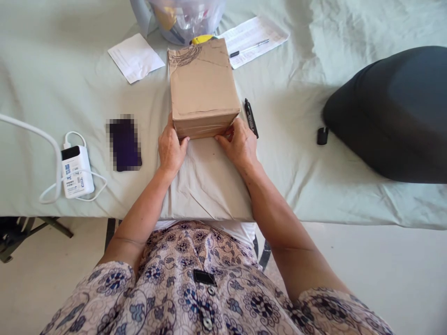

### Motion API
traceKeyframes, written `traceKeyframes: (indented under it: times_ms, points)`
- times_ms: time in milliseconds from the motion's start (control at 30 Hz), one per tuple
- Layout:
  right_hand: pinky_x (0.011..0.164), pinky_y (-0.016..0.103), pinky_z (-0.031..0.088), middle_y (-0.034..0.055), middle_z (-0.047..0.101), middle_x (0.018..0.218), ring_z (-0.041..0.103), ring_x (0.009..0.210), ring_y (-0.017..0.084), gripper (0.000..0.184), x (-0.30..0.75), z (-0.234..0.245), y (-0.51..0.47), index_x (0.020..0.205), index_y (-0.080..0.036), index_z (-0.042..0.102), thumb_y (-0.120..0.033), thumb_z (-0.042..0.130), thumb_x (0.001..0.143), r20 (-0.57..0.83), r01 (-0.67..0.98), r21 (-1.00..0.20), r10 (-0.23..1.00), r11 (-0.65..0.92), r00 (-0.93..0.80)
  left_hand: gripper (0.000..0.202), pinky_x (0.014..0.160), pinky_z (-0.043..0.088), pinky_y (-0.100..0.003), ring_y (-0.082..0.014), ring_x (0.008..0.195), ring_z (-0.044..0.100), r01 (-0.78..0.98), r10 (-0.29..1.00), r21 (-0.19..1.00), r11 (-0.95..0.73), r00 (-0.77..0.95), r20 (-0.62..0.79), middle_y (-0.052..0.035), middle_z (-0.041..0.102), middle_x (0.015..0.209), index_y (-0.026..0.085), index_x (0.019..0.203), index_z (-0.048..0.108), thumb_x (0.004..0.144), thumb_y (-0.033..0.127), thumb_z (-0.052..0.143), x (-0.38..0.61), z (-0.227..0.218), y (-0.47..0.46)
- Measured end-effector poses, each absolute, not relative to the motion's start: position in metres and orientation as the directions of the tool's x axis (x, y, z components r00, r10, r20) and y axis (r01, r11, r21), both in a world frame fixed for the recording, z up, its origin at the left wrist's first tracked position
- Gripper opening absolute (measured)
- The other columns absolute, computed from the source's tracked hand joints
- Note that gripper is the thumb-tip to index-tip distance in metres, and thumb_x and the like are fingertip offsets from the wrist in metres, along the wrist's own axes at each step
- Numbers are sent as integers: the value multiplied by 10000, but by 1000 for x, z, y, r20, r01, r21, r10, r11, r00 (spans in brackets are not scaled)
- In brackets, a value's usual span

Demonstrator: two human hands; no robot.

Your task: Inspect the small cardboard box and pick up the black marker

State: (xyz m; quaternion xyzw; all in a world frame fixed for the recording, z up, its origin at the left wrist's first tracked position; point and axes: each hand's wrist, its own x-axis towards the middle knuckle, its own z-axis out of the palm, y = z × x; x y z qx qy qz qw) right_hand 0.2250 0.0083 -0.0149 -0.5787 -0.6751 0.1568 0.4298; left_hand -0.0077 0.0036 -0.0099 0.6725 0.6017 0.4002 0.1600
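A brown cardboard box [204, 83] rests in front of me on the cloth-covered table, with dark scribbles at its far left corner. My left hand [172, 148] grips its near left bottom corner, thumb along the lower front edge. At the near right corner my right hand [240, 143] holds the box the same way. The fingers of both hands are partly hidden behind the box. Close to my right hand lies a black marker [250, 118] without its cap on the near end visible. A black cap [322, 136] stands farther right.
Behind the box are a clear plastic container [190, 21], a yellow item [203, 40], and a printed sheet [256, 35] with a pen [249, 48]. A white paper [136, 58], a blurred dark phone-like object [125, 143] and a white power bank [77, 172] with cable lie left. A large black object [394, 116] sits right.
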Motion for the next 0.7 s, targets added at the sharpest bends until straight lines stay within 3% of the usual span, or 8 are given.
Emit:
traceKeyframes:
  times_ms: [167,300,467,700]
  points:
    - [796,429,572,52,565,964,600,862,239,550,211,-21,4,1008,-251,483,-673,783,824,476,659,-693,872,292,114,780,1198,473,-537,-390,1380,591,645,948,755,-117,-154,279,-234,542,1530,176,1452,399,840,437,807,-5,-15,3]
    - [828,460,576,74,520,1022,608,1018,300,704,201,-19,3,1057,-240,469,-755,824,734,498,670,-689,852,278,159,982,1288,363,-529,-386,1504,459,636,916,750,-180,-170,364,-257,432,1608,166,1533,294,797,457,876,6,-8,-2]
    - [802,441,585,69,524,1008,618,1027,299,673,195,-15,1,1008,-250,451,-781,781,761,488,629,-728,851,274,194,1161,1334,228,-576,-415,1553,359,636,889,735,-234,-165,426,-264,356,1642,177,1590,202,747,533,915,16,1,-8]
    - [706,392,571,4,534,829,570,744,203,547,202,-14,3,928,-265,477,-687,804,808,453,575,-756,884,312,117,1057,1339,241,-552,-384,1543,389,656,863,714,-245,-189,469,-209,391,1645,235,1581,263,783,542,883,4,-6,-2]
